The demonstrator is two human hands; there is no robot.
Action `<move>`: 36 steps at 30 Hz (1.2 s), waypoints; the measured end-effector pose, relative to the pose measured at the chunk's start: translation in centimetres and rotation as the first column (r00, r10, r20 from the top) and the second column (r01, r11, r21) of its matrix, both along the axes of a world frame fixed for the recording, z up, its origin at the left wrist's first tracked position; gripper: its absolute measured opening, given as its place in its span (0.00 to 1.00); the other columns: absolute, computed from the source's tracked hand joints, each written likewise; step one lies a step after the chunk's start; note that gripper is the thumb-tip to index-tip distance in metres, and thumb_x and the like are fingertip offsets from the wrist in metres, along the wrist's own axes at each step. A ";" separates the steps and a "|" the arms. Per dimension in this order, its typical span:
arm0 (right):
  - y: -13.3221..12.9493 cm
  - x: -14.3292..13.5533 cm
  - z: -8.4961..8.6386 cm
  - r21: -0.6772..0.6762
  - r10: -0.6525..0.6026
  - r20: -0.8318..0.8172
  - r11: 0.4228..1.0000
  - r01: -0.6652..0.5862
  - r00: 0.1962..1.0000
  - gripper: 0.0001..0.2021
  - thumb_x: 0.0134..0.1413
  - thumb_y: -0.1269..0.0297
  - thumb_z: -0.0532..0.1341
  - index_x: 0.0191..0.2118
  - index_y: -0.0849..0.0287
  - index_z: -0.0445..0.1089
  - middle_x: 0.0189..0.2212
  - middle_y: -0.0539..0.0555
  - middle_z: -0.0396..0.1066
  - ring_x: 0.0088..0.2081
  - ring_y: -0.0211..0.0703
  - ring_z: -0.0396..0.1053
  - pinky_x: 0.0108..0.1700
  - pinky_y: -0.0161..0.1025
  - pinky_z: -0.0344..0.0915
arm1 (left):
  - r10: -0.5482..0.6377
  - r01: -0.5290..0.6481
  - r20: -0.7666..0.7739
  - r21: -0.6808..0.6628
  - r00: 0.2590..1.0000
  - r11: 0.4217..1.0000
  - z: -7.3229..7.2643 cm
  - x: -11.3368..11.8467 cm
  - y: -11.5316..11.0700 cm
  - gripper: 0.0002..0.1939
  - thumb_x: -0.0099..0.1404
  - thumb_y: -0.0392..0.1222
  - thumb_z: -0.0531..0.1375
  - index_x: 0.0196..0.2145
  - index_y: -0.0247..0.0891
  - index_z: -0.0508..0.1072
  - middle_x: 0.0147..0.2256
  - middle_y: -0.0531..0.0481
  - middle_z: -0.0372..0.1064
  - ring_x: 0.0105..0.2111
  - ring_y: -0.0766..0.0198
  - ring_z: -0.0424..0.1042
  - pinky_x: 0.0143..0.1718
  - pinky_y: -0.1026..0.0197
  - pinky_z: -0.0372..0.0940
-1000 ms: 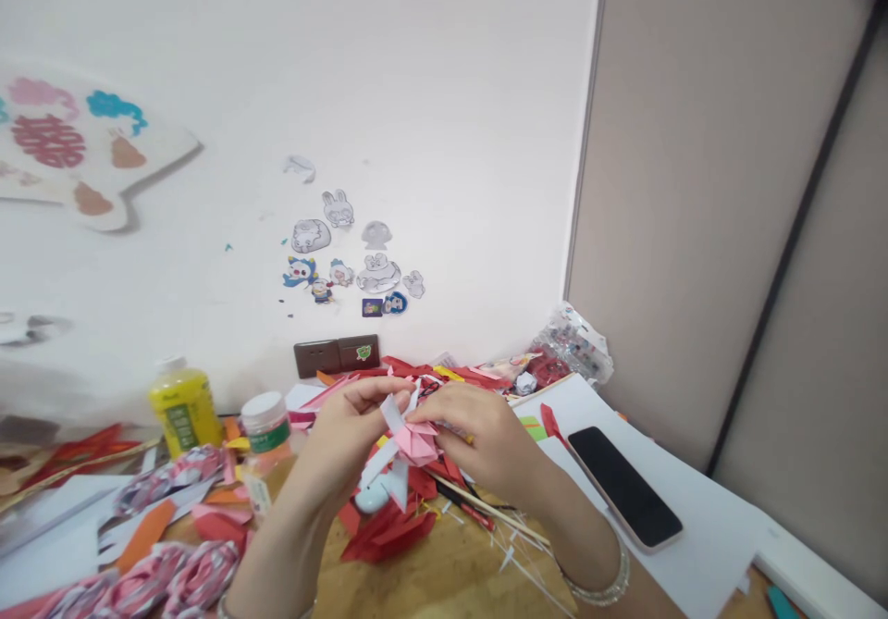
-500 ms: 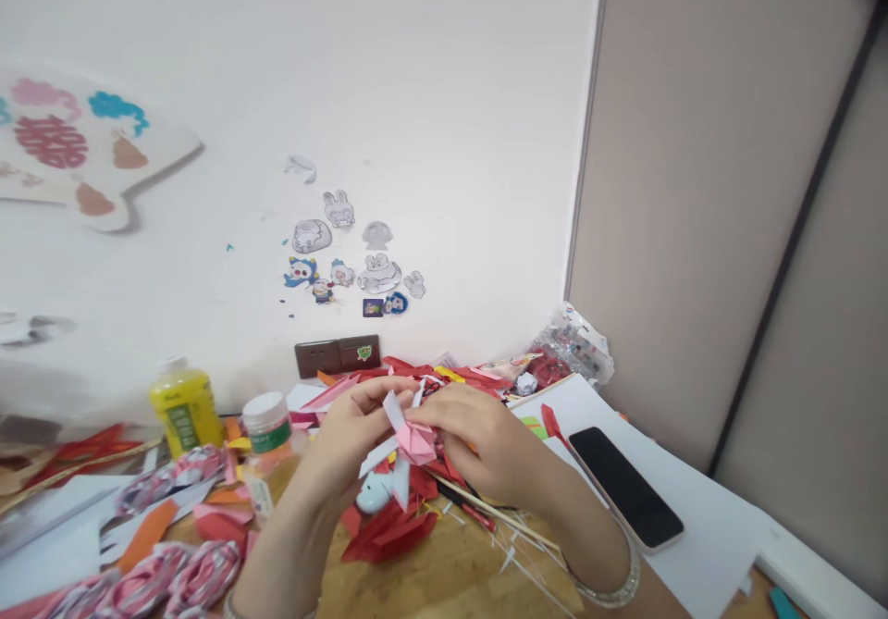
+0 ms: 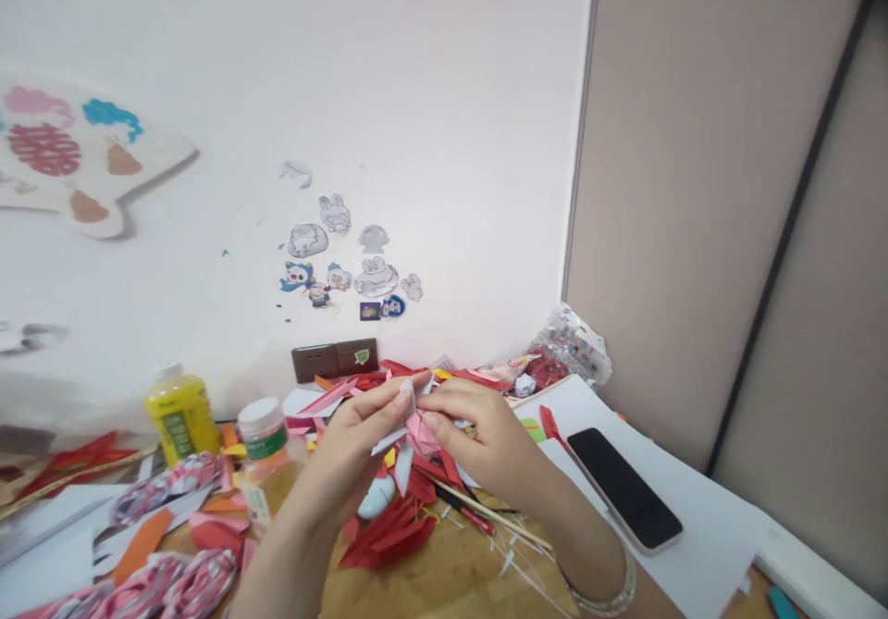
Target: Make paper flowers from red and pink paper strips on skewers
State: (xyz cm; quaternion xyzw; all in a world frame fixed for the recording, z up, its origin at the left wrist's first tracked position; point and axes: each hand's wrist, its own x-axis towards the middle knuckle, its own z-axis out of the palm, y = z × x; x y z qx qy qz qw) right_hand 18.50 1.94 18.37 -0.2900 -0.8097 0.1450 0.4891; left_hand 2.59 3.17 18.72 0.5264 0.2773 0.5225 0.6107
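Between my two hands is a folded paper piece, pink in the middle with pale white-lilac strips sticking out. My left hand pinches one of the pale strips between thumb and fingers. On the other side, my right hand has its thumb and fingers closed on the pink part. The fingers cover some of the folds. Below the hands lie red folded paper pieces and a pale blue rounded object on the wooden table.
A yellow bottle and a white-lidded jar stand at left, behind pink-and-white braided coils. At right, a phone lies on white paper. Thin wooden sticks lie near my right wrist.
The pink part has turned a little, and my right thumb now presses on its front. My left fingers have closed in on the upper pale strip. The view has shifted slightly.
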 end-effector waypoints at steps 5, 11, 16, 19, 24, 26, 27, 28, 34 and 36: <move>-0.1 -0.3 -0.1 -0.041 0.001 -0.055 0.999 -0.003 0.998 0.10 0.55 0.73 0.58 0.41 0.60 0.74 0.37 0.53 0.73 0.40 0.39 0.69 0.44 0.35 0.63 | 0.034 -0.034 0.002 0.013 0.999 0.999 0.2 0.2 -0.2 0.18 0.51 0.46 0.68 0.41 0.40 0.78 0.32 0.45 0.79 0.33 0.59 0.75 0.33 0.63 0.65; -0.5 -0.4 0.1 -0.082 -0.027 -0.077 0.996 0.021 0.997 0.10 0.54 0.74 0.58 0.40 0.60 0.75 0.37 0.54 0.73 0.41 0.40 0.69 0.45 0.35 0.63 | 0.060 -0.060 -0.010 0.041 0.998 0.997 0.1 0.1 -0.2 0.19 0.51 0.47 0.68 0.41 0.39 0.78 0.31 0.45 0.79 0.29 0.59 0.75 0.33 0.62 0.65; -0.6 -0.2 0.2 -0.080 -0.025 -0.079 0.997 0.018 0.997 0.11 0.52 0.75 0.58 0.39 0.57 0.75 0.39 0.53 0.74 0.43 0.41 0.70 0.47 0.37 0.64 | 0.053 -0.046 -0.081 0.088 0.995 0.995 0.2 -0.1 -0.1 0.17 0.49 0.49 0.68 0.36 0.38 0.80 0.36 0.44 0.78 0.38 0.55 0.74 0.40 0.61 0.64; -0.6 -0.1 0.3 -0.071 -0.010 -0.080 0.997 0.004 0.997 0.12 0.52 0.75 0.58 0.40 0.57 0.75 0.39 0.53 0.74 0.42 0.41 0.70 0.46 0.38 0.65 | 0.065 -0.062 -0.048 0.066 0.997 0.996 0.1 -0.1 0.0 0.18 0.51 0.51 0.67 0.35 0.37 0.80 0.35 0.43 0.78 0.37 0.54 0.74 0.38 0.61 0.65; -0.7 -0.3 0.1 -0.046 0.014 -0.059 0.999 -0.017 0.998 0.13 0.52 0.76 0.58 0.40 0.57 0.75 0.38 0.53 0.74 0.41 0.41 0.70 0.45 0.38 0.65 | 0.070 -0.069 0.024 -0.046 0.997 0.997 -0.3 -0.2 0.5 0.14 0.45 0.44 0.71 0.30 0.36 0.81 0.25 0.46 0.78 0.25 0.61 0.74 0.27 0.65 0.64; -0.7 -0.5 0.0 -0.037 0.014 -0.056 0.999 -0.016 0.998 0.12 0.52 0.76 0.58 0.40 0.58 0.75 0.39 0.53 0.74 0.42 0.42 0.70 0.46 0.38 0.65 | 0.078 -0.075 0.039 -0.085 0.996 0.994 -0.2 -0.2 0.7 0.14 0.41 0.39 0.73 0.28 0.35 0.80 0.23 0.47 0.77 0.23 0.64 0.72 0.26 0.67 0.64; -0.7 -0.5 0.0 -0.036 0.012 -0.055 0.999 -0.014 0.998 0.12 0.52 0.76 0.58 0.41 0.58 0.75 0.39 0.54 0.74 0.42 0.42 0.70 0.46 0.38 0.65 | 0.074 -0.069 0.049 -0.098 0.996 0.993 -0.2 -0.2 0.8 0.14 0.39 0.37 0.73 0.28 0.35 0.80 0.23 0.48 0.77 0.22 0.65 0.72 0.25 0.67 0.65; -0.7 -0.6 -0.1 -0.034 0.012 -0.052 0.999 -0.014 0.999 0.12 0.53 0.75 0.58 0.41 0.58 0.75 0.39 0.54 0.74 0.42 0.41 0.70 0.47 0.38 0.65 | 0.063 -0.056 0.061 -0.107 0.996 0.993 -0.1 -0.1 0.8 0.14 0.38 0.36 0.73 0.27 0.34 0.80 0.23 0.48 0.76 0.21 0.65 0.72 0.25 0.68 0.65; -1.2 -0.5 0.2 -0.035 0.048 -0.051 0.998 -0.049 0.998 0.11 0.54 0.74 0.59 0.41 0.59 0.75 0.38 0.53 0.74 0.41 0.39 0.70 0.46 0.35 0.64 | -0.005 0.021 0.128 -0.129 0.992 0.991 -0.2 -0.1 0.9 0.13 0.39 0.37 0.73 0.26 0.33 0.79 0.19 0.50 0.73 0.20 0.67 0.70 0.23 0.68 0.65; -1.4 -0.5 0.4 -0.043 0.062 -0.055 0.997 -0.064 0.997 0.11 0.54 0.75 0.58 0.41 0.59 0.75 0.38 0.52 0.74 0.40 0.39 0.70 0.45 0.35 0.65 | -0.013 0.035 0.151 -0.138 0.988 0.990 -0.4 -0.3 1.0 0.14 0.38 0.36 0.74 0.25 0.33 0.78 0.19 0.50 0.73 0.19 0.67 0.70 0.23 0.68 0.66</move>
